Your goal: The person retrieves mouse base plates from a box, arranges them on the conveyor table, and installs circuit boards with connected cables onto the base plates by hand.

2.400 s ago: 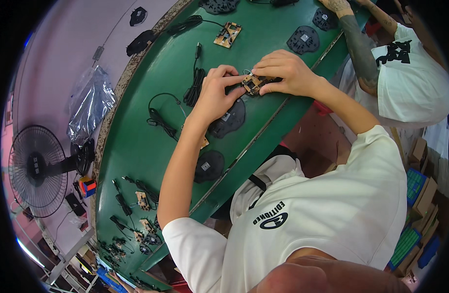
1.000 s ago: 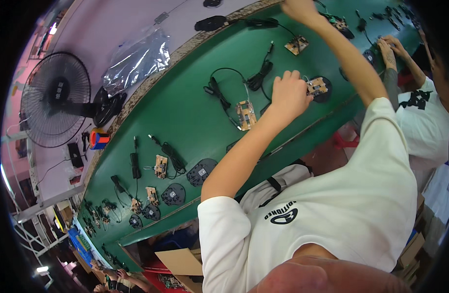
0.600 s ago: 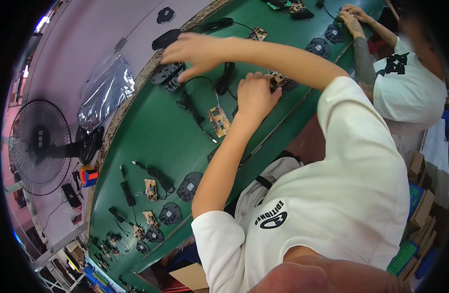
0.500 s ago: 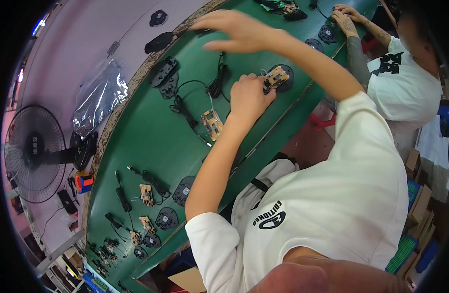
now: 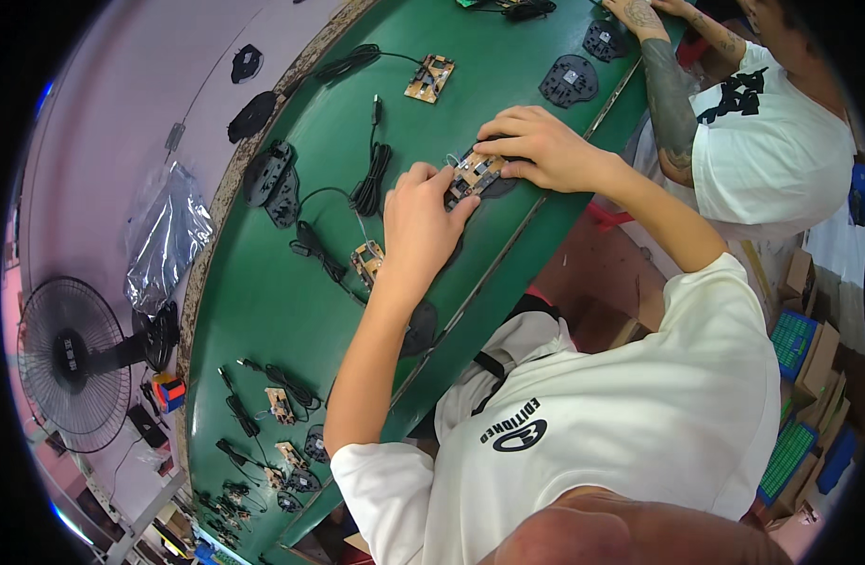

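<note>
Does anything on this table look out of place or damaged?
Nothing looks spilled or clearly damaged. Slightly odd: two black plastic parts overlap near the far edge of the green tabletop, while rounded black plastic bases at upper right do not. The partly covered tan circuit board between left hand and right hand shows nothing odd.

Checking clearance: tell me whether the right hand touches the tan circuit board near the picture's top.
Apart. The head view plainly shows green tabletop between the right hand and that tan circuit board.
</note>
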`<state>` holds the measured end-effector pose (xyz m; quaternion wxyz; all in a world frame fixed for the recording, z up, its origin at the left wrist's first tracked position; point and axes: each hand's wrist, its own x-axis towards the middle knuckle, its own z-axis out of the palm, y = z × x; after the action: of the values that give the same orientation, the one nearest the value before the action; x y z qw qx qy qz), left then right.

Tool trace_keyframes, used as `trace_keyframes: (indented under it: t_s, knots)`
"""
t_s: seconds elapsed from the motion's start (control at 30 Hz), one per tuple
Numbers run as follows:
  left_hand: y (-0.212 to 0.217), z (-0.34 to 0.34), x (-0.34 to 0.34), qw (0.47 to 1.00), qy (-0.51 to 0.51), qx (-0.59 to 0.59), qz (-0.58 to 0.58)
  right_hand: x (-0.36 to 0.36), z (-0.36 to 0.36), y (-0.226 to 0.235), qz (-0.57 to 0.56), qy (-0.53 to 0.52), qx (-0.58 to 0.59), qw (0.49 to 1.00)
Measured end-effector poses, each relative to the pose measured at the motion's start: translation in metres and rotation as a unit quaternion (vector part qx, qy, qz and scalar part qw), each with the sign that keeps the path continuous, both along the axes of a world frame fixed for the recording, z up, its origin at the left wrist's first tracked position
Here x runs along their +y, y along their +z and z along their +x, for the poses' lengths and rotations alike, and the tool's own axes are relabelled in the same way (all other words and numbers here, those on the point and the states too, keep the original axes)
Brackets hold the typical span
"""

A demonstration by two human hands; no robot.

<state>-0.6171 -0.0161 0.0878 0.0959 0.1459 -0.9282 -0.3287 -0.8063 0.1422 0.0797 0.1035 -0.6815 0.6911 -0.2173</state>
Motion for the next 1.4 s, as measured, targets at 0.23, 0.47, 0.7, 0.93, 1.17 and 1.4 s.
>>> trace_keyframes:
  t_s: [0.23,0.47,0.7,0.93,1.17,1.4]
  knots:
    - [0.004,0.002,0.003,0.999,0.017,-0.018,0.021,-0.006,0.003,0.009,0.044,-0.009,-0.012,0.999]
    - [0.010,0.018,0.002,0.997,-0.006,-0.066,0.026,-0.002,0.033,0.006,0.023,-0.032,-0.070,0.997]
    - [0.011,0.011,0.002,0.997,-0.010,-0.077,0.017,-0.006,0.032,0.006,0.019,-0.058,-0.058,0.996]
    - [0.012,0.014,0.003,0.997,-0.038,-0.054,-0.051,-0.001,0.034,0.009,0.037,-0.057,-0.016,0.998]
    - [-0.004,0.029,-0.001,1.000,0.002,0.022,-0.007,-0.002,0.030,0.014,0.075,-0.075,-0.109,0.988]
    - [-0.008,0.038,0.001,0.995,-0.020,0.079,-0.051,0.003,0.040,0.004,0.016,-0.136,-0.120,0.983]
